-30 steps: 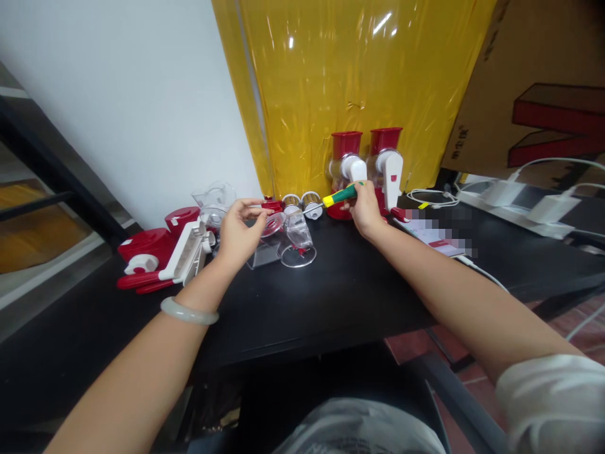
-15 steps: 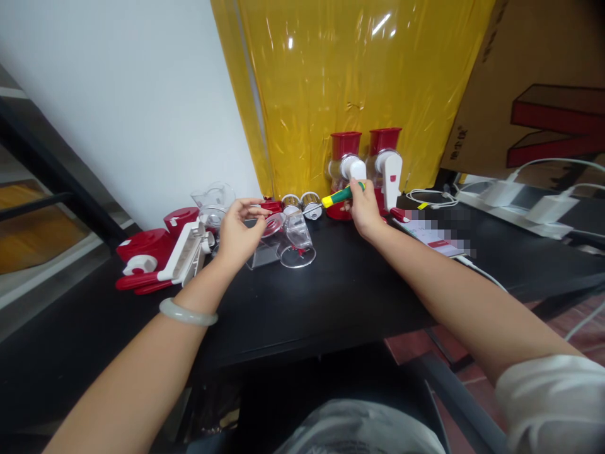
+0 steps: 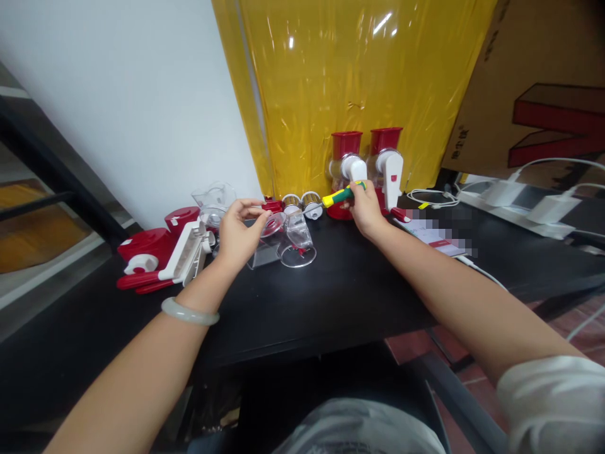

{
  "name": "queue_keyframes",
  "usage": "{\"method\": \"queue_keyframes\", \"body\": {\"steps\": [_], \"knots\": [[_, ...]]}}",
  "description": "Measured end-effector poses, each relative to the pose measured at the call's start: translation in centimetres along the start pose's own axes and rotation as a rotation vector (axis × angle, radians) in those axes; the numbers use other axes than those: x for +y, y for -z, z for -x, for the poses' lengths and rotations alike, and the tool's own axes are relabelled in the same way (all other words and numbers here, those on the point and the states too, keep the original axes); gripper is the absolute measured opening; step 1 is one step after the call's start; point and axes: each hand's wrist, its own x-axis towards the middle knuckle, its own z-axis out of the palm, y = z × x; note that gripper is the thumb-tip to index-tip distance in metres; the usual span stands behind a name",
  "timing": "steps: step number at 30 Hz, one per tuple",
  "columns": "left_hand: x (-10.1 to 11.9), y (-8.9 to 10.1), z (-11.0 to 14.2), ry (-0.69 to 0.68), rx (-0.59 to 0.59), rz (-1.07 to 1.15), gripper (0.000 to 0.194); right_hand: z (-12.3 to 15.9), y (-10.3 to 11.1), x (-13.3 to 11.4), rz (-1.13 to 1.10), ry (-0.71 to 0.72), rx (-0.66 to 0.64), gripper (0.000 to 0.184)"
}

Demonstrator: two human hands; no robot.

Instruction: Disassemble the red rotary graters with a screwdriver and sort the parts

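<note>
My right hand (image 3: 365, 206) is closed around a screwdriver (image 3: 338, 197) with a green and yellow handle, its yellow end pointing left. Behind this hand stand two drum graters, the left one (image 3: 346, 146) partly hidden by it and the right one (image 3: 386, 157) with its white crank hanging down. My left hand (image 3: 240, 230) is held with thumb and fingers apart, and nothing shows between them. Just right of its fingertips lie clear plastic grater housings (image 3: 297, 243). Behind these are two metal grating drums (image 3: 311, 205) and a small red part (image 3: 273, 206).
Red grater bases (image 3: 146, 244), white cranks with red handles (image 3: 182, 255) and a clear part (image 3: 215, 195) lie left on the black table (image 3: 326, 296). At right are a phone-like device (image 3: 430, 234), cables and a white power strip (image 3: 515, 211). A cardboard box (image 3: 486, 126) stands behind.
Both hands keep nearly the same place and grip. The whole view has shifted very slightly.
</note>
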Motion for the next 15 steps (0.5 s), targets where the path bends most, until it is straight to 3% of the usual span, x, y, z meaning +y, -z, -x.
{"method": "queue_keyframes", "body": {"steps": [6, 15], "knots": [[0.21, 0.10, 0.00, 0.010, -0.021, -0.052, 0.012, 0.58, -0.07, -0.68, 0.048, -0.013, -0.033, 0.036], [0.25, 0.17, 0.28, 0.011, -0.019, -0.064, 0.018, 0.39, -0.50, -1.04, -0.086, -0.102, -0.010, 0.023]]}}
